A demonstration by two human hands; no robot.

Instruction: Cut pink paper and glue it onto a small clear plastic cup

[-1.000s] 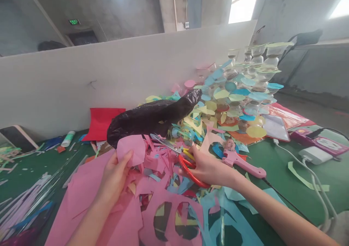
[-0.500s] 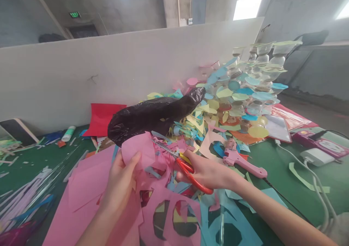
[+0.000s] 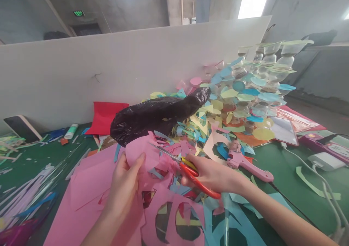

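Pink paper [image 3: 144, 152] in my left hand [image 3: 124, 177], scissors [image 3: 202, 185] in my right hand [image 3: 215, 173].
Paper smooth, curve-edged, pinched up before the black plastic bag [image 3: 155, 116]; my thumb covers part. I grip red-and-yellow handles; metal blade tips blur against pink. Beneath, holed pink scraps [image 3: 149, 220] run out of view.

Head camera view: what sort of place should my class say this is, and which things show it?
Likely a craft workspace: the right hand holds scissors, a pink sheet with cut-out holes lies in front, and what looks like a pink glue gun lies farther right.
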